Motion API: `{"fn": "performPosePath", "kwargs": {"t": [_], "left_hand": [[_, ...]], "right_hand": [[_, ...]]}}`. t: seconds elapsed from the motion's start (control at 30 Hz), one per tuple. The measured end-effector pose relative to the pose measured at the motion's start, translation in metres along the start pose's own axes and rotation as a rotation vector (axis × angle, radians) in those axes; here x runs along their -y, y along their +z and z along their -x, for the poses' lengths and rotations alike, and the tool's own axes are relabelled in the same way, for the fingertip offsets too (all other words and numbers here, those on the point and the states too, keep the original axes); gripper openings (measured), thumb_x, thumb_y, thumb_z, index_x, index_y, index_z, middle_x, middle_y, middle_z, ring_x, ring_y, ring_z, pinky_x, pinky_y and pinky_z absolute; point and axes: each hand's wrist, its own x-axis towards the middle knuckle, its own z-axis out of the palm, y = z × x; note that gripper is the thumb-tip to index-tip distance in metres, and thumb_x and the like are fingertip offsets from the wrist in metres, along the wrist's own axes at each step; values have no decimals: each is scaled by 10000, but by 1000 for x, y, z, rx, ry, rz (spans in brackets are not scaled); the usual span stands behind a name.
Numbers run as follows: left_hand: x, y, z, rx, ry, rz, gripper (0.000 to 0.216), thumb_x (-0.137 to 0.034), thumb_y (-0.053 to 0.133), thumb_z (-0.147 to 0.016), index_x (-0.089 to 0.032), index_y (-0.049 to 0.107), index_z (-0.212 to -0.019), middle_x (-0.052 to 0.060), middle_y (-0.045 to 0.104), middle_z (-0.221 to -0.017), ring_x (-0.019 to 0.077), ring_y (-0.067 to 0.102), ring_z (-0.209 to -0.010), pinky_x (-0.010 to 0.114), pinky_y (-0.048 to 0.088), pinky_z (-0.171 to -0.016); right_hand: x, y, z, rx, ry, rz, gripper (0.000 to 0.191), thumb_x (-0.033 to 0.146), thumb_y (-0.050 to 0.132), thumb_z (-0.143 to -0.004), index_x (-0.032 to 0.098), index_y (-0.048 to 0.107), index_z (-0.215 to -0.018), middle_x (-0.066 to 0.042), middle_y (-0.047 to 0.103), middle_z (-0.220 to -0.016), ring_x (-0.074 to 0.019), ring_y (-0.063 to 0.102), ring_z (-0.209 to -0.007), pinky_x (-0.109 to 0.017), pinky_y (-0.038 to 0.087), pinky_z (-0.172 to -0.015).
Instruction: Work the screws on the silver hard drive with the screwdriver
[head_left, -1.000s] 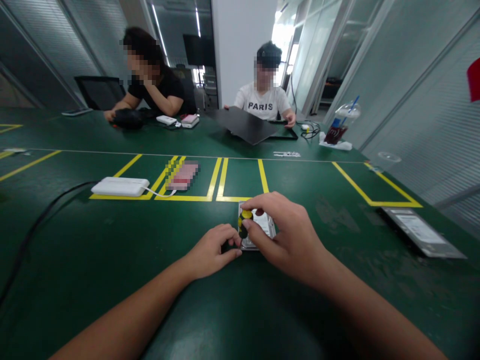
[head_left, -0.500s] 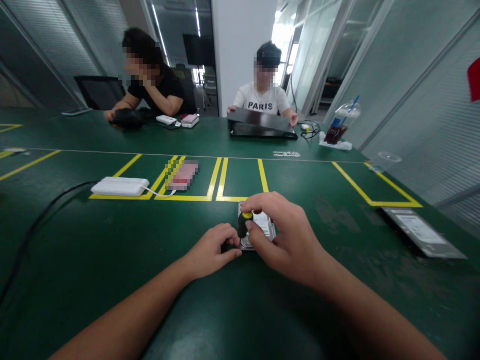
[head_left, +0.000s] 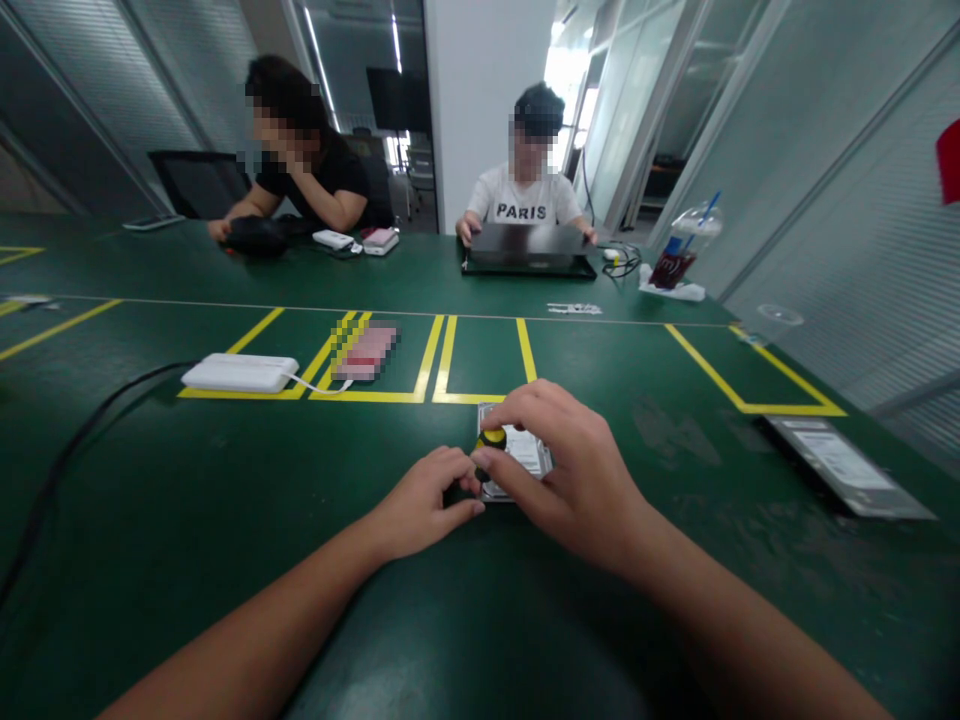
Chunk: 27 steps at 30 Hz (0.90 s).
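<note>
The right hand (head_left: 570,470) grips a yellow-capped screwdriver (head_left: 491,440) upright over the hard drive (head_left: 525,455), whose near-left corner the left hand (head_left: 424,500) pinches against the desk (head_left: 225,480).

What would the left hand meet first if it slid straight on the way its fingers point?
Probably the metal drive, whose near left corner the left hand already seems to touch; the right hand with the yellow-capped screwdriver sits just beyond. Depth is unclear.

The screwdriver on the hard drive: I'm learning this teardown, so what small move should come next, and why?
Probably keep turning the screwdriver in place. The right hand pinches its yellow-capped handle upright over the hard drive's near-left corner, and the left hand braces the drive's left edge on the table, so the setup looks steady.
</note>
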Motion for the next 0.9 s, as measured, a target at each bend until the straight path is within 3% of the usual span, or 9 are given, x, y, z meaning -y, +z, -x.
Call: {"fn": "performPosePath", "kwargs": {"t": [0.2,0.4,0.6,0.73,0.9], "left_hand": [[0,0,-1,5,8,8,85,-253,666,-858,-196,614,-892,1,620,-929,195,557,-879,317,418,-787],[1,0,0,15,-9,15,89,-253,659,-865,-195,609,-909,-3,620,-901,188,564,-848,310,427,-771],[0,-1,-1,16,-1,14,91,-249,657,-859,-197,620,-924,11,633,-967,198,561,-898,324,430,-803],[0,-1,0,22,-16,14,97,-267,651,-865,-196,617,-922,6,627,-918,194,563,-859,321,441,-784],[0,-1,-1,12,-7,12,115,-288,669,-852,-198,615,-900,9,616,-909,200,556,-864,327,434,-786]], "right_hand": [[0,0,0,-49,-12,33,157,175,595,-863,138,637,-1010,-46,663,-930,-158,565,-852,-310,431,-784],[0,-1,0,7,15,-7,148,241,611,-891,157,642,-1009,-60,636,-983,-170,565,-920,-308,439,-793],[1,-1,1,-42,-12,11,188,149,586,-846,145,631,-1029,-48,658,-950,-165,568,-883,-319,438,-814],[1,-1,1,-7,4,-15,148,220,605,-878,159,640,-1009,-66,639,-985,-181,563,-930,-324,443,-813],[1,-1,1,-37,1,37,138,193,587,-878,171,633,-1006,-44,664,-934,-169,562,-848,-321,432,-772]]}}
